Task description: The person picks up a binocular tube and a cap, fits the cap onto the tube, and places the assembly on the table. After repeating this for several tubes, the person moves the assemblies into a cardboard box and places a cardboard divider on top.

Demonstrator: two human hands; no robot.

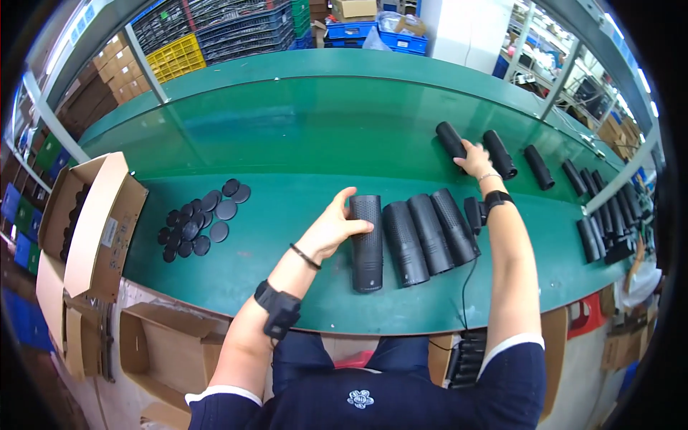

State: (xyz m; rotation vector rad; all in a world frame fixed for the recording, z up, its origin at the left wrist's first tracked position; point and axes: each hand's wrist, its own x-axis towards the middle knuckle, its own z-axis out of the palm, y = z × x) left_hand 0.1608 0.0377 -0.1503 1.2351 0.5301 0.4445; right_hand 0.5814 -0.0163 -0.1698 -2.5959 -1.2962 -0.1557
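Observation:
My left hand [335,228] grips the upper part of a black cylinder [368,254] with a textured band, its thumb across the side. Just right of it, three similar black cylinders [430,233] lie side by side, tilted, on the green table [301,279]. Farther off, my right hand [478,159] is at the near end of another black cylinder [449,136] on the green conveyor belt [315,129]; its thumb and fingers close around that end, slightly blurred. Right beside this hand is one more cylinder [500,154] on the belt.
Many black round discs [192,223] are strewn on the table's left. An open carton [93,226] stands at the left edge, an empty-looking one [161,351] below. More cylinders [609,215] crowd the right end. A cable [464,294] hangs over the front edge; metal posts [147,64] frame the belt.

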